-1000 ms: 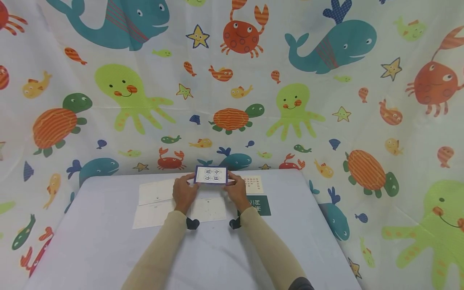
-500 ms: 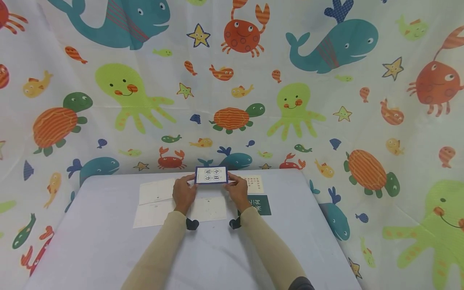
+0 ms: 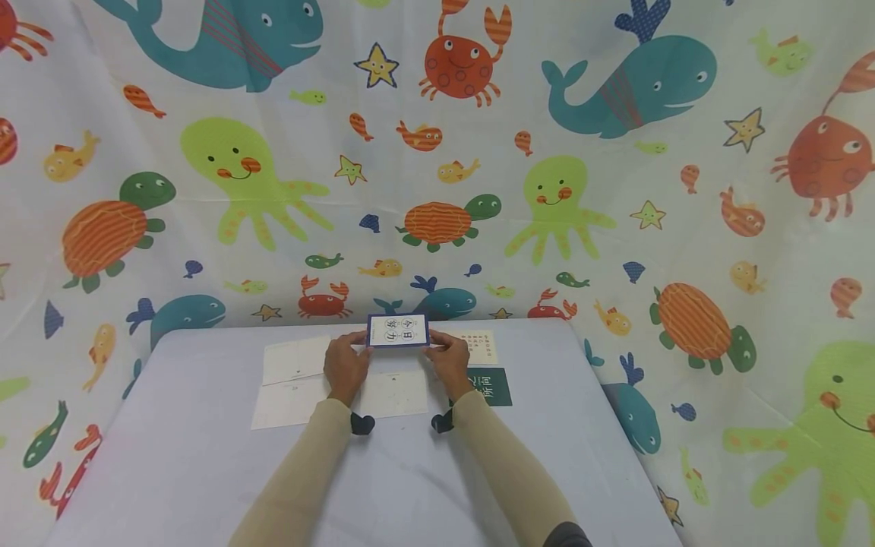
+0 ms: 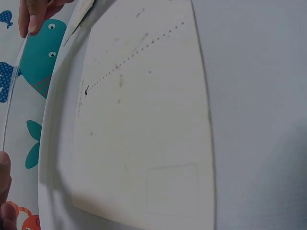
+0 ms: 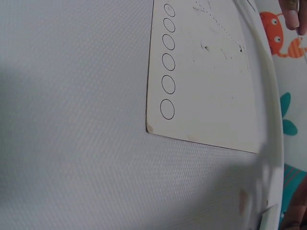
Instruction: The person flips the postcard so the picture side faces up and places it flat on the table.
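Observation:
A blue-bordered postcard (image 3: 398, 331) with large characters on its white face is held up near the table's far edge. My left hand (image 3: 346, 367) pinches its left end and my right hand (image 3: 449, 361) pinches its right end. The left wrist view shows only the card's thin edge (image 4: 11, 96) between both hands' fingertips. Beneath and nearer lies a cream postcard (image 3: 393, 394); its printed side has a dotted line and a row of circles. Partly behind my right hand lie a green card (image 3: 494, 386) with white characters and a cream card (image 3: 480, 348) with red characters.
Two cream cards lie at the left, an upper one (image 3: 295, 361) and a lower one (image 3: 287, 407), their edges meeting. They rest on a white-covered table (image 3: 205, 471). Directly behind the table hangs a curtain (image 3: 410, 175) printed with sea animals.
Both hands stay in place with the postcard held between them. Only a very slight shift of the whole view shows; the cards on the table have not moved.

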{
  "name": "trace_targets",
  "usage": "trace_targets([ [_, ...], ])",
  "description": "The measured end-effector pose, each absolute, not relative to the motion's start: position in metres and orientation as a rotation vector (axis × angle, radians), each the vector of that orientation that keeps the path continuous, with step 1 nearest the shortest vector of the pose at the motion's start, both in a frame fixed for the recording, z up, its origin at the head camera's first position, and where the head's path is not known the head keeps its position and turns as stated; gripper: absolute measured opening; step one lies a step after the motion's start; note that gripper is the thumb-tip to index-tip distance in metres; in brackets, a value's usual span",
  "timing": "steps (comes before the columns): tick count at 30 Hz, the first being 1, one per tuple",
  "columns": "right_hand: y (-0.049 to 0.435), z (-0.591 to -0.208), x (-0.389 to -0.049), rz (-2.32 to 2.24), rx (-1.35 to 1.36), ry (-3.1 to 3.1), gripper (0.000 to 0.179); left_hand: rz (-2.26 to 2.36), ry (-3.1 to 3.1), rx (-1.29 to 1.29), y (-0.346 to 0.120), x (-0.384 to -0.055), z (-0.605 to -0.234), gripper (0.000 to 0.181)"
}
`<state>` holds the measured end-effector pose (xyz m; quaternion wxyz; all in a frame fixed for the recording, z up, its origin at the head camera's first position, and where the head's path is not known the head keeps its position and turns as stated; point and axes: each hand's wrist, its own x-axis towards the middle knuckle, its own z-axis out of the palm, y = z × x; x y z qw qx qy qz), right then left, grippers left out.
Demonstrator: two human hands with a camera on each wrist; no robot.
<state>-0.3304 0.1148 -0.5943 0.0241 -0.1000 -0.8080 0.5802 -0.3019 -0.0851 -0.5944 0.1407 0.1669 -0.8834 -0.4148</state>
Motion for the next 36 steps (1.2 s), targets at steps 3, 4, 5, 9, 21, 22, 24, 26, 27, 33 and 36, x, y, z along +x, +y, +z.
trace_targets([
  [3, 0.113, -0.593, -0.329, 1.782, -0.321, -2.493, 0.039, -1.198, -2.551, 0.491, -0.086, -0.302, -0.595, 0.039],
  [4, 0.113, -0.593, -0.328, 1.781, -0.324, -2.491, 0.038, -1.200, -2.549, 0.493, -0.086, -0.301, -0.595, 0.038],
  [5, 0.113, -0.593, -0.328, 1.781, -0.329, -2.489, 0.037, -1.202, -2.545, 0.493, -0.087, -0.301, -0.595, 0.037],
  [9, 0.111, -0.594, -0.326, 1.800, -0.353, -2.475, 0.033, -1.215, -2.520, 0.492, -0.088, -0.299, -0.595, 0.033],
  [21, 0.110, -0.600, -0.322, 1.788, -0.417, -2.552, 0.029, -1.239, -2.527, 0.543, -0.090, -0.295, -0.599, 0.027],
  [22, 0.110, -0.600, -0.322, 1.786, -0.413, -2.552, 0.029, -1.241, -2.528, 0.538, -0.091, -0.294, -0.600, 0.027],
  [24, 0.109, -0.602, -0.322, 1.781, -0.410, -2.557, 0.028, -1.242, -2.532, 0.529, -0.092, -0.293, -0.601, 0.027],
  [26, 0.109, -0.603, -0.323, 1.774, -0.418, -2.569, 0.028, -1.241, -2.544, 0.525, -0.092, -0.293, -0.603, 0.027],
  [27, 0.108, -0.604, -0.323, 1.769, -0.417, -2.575, 0.028, -1.243, -2.550, 0.527, -0.093, -0.292, -0.604, 0.027],
  [33, 0.105, -0.602, -0.322, 1.761, -0.439, -2.593, 0.028, -1.244, -2.580, 0.556, -0.094, -0.289, -0.608, 0.026],
  [36, 0.104, -0.601, -0.321, 1.764, -0.448, -2.592, 0.027, -1.234, -2.586, 0.556, -0.094, -0.288, -0.609, 0.025],
])
